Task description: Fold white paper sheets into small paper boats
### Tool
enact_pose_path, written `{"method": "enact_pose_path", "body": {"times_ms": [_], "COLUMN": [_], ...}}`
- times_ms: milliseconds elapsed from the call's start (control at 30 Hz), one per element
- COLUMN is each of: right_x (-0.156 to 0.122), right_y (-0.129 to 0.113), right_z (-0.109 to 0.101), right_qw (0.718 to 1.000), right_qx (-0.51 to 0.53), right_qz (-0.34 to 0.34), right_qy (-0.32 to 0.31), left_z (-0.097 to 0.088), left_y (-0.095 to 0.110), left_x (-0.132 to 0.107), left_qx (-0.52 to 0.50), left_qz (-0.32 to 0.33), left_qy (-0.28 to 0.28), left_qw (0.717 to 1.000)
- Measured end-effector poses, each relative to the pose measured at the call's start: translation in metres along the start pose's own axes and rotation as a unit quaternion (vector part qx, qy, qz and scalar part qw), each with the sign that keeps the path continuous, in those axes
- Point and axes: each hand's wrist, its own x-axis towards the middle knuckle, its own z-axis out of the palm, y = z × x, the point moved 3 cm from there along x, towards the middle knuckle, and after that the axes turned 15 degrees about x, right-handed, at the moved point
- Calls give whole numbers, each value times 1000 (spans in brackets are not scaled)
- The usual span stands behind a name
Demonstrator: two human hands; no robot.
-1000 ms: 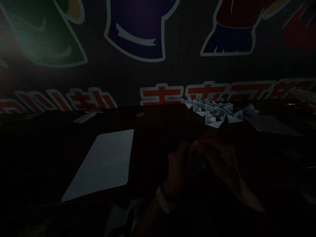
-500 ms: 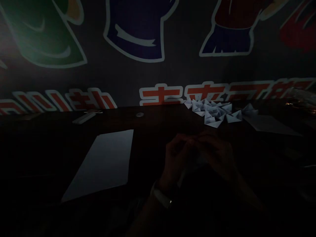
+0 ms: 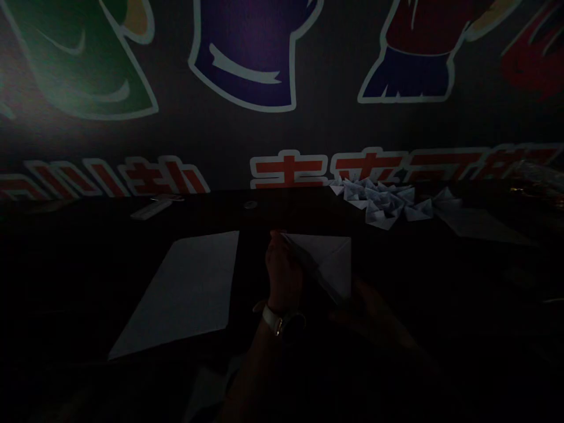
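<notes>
The folded paper [image 3: 335, 261] sits between our two hands, over the dark worktop [image 3: 286, 212]. From our left hand [image 3: 284, 273], it lies at about 2 o'clock. From our right hand [image 3: 374, 310], it lies at about 10 o'clock. Its long side slants from 10 o'clock down to 4 o'clock, and that side faces our left palm. Our left hand looks a bit nearer, since it runs along the slant and its fingertips are right at the 10 o'clock corner. Our right hand is by the low corner, at 4 o'clock.

Our left fingers stay close together and seem to pinch that top corner. Our right fingers are lost in the dark, so we can't tell if they pinch the paper or only touch it.

The folded paper is white and looks like a flat triangle. Its top side is almost level, and its right side goes nearly straight down. We see a fold line that slants across it. The slanted side is dark with shadow, so we can't count the layers.

From the folded paper, the boats [image 3: 382, 205] are in a heap at 2 o'clock. The plain sheets [image 3: 189, 288] lie at 9 o'clock, well apart from it.
</notes>
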Motion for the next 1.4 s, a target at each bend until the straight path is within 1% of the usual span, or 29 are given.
{"method": "enact_pose_path", "body": {"times_ms": [67, 100, 167, 267, 333, 400, 433, 500, 533, 600, 633, 667, 700, 767, 833, 867, 900, 933, 967, 1000, 1033, 1067, 1100, 1133, 1200, 1233, 1300, 1400], "right_x": [-8, -10, -10, -5, -1, 4, 7, 12, 14, 18, 19, 20, 21, 23, 28, 31, 34, 38, 41, 44, 46, 47, 46, 45, 39, 35, 29, 25], "right_y": [11, 13, 10, -2, -9, -13, -14, -17, -19, -22, -23, -25, -26, -27, -26, -25, -23, -21, -20, -18, -17, -16, -16, -16, -19, -21, -26, -34], "right_z": [8, 10, 7, -8, -20, -32, -37, -48, -52, -59, -61, -63, -64, -65, -66, -67, -68, -69, -69, -68, -66, -62, -57, -50, -37, -31, -22, -18], "right_qw": [997, 995, 988, 979, 965, 941, 928, 907, 903, 901, 902, 904, 906, 908, 910, 910, 910, 910, 908, 909, 912, 918, 924, 930, 939, 942, 948, 961], "right_qx": [30, 57, 113, 150, 178, 228, 253, 286, 293, 298, 298, 299, 300, 304, 309, 313, 318, 325, 332, 338, 341, 339, 334, 330, 320, 317, 303, 263], "right_qz": [65, 84, 88, 36, -3, -43, -62, -92, -99, -106, -107, -107, -106, -101, -96, -95, -92, -90, -88, -84, -77, -69, -60, -52, -29, -19, -3, 0], "right_qy": [7, 18, 56, 132, 192, 247, 267, 294, 297, 296, 292, 286, 280, 269, 260, 257, 250, 244, 238, 230, 215, 197, 177, 156, 118, 109, 97, 90], "left_z": [-4, -5, -10, -17, -21, -26, -29, -32, -33, -34, -34, -33, -33, -31, -31, -31, -31, -31, -30, -29, -27, -24, -20, -15, -2, 5, 19, 29], "left_y": [1, 2, 3, 1, -2, -4, -4, -4, -5, -6, -8, -9, -10, -12, -15, -17, -17, -17, -16, -15, -12, -10, -8, -7, -12, -17, -27, -40], "left_x": [3, 4, 4, 1, -3, -7, -10, -18, -22, -30, -34, -37, -40, -42, -43, -43, -43, -45, -47, -50, -54, -58, -62, -65, -70, -71, -72, -69], "left_qx": [-4, -2, 15, 40, 73, 160, 221, 345, 399, 486, 520, 550, 577, 622, 656, 670, 678, 677, 663, 636, 599, 556, 516, 483, 434, 413, 387, 395], "left_qz": [3, 2, 7, 43, 78, 106, 114, 115, 110, 106, 116, 135, 165, 232, 281, 290, 289, 279, 258, 226, 186, 141, 96, 56, -1, -17, -26, -10], "left_qy": [10, 16, 35, 57, 51, 38, 24, -30, -74, -167, -201, -220, -224, -203, -188, -194, -214, -250, -300, -353, -397, -429, -439, -433, -420, -412, -381, -317], "left_qw": [1000, 1000, 999, 997, 993, 981, 968, 931, 907, 851, 822, 794, 768, 720, 675, 655, 641, 634, 635, 648, 670, 697, 730, 759, 797, 812, 839, 862]}}
